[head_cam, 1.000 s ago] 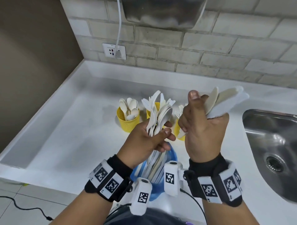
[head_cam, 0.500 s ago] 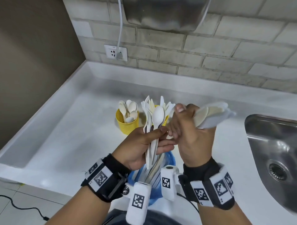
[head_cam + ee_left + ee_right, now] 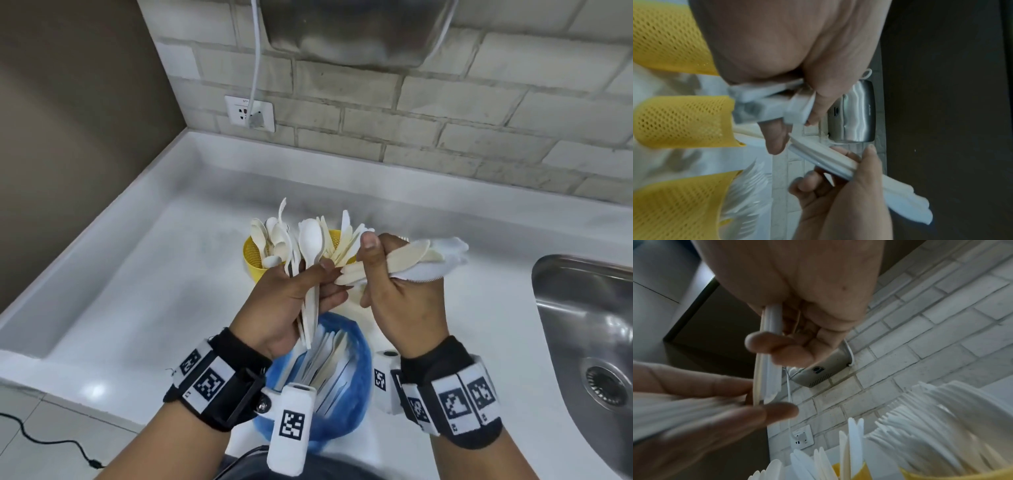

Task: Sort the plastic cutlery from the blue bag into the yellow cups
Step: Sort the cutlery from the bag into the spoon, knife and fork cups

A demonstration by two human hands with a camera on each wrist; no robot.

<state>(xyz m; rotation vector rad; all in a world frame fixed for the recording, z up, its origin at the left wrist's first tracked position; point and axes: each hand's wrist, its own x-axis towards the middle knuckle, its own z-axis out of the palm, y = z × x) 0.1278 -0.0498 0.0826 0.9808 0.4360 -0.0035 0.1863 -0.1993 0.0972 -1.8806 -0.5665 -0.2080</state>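
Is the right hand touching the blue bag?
Apart. The head view shows the right hand raised, gripping knives, with white counter visible between it and the blue bag below.

Steel sink (image 3: 582,329) set in white counter (image 3: 144,291), right side. Wall socket (image 3: 249,113) with white cable (image 3: 255,61) plugged in, steel hand dryer (image 3: 352,31) above on brick wall.
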